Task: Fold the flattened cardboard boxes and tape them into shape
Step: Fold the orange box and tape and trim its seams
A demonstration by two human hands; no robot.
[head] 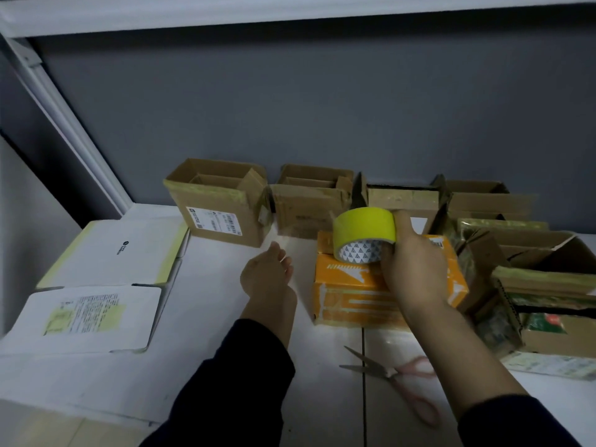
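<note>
The right hand (416, 269) grips a roll of yellow tape (364, 227), fingers curled round its right rim, holding it on the far top edge of an orange box (351, 285) that stands mid-scene on the white surface (225, 350). The left hand (267, 275) hangs with fingers relaxed and holds nothing, just left of that box. Pink-handled scissors (393, 375) lie nearer, blades apart. Two flattened white boxes (109, 250) lie at the left. Folded brown boxes (219, 201) line the far wall, with more stacked at the right.
</note>
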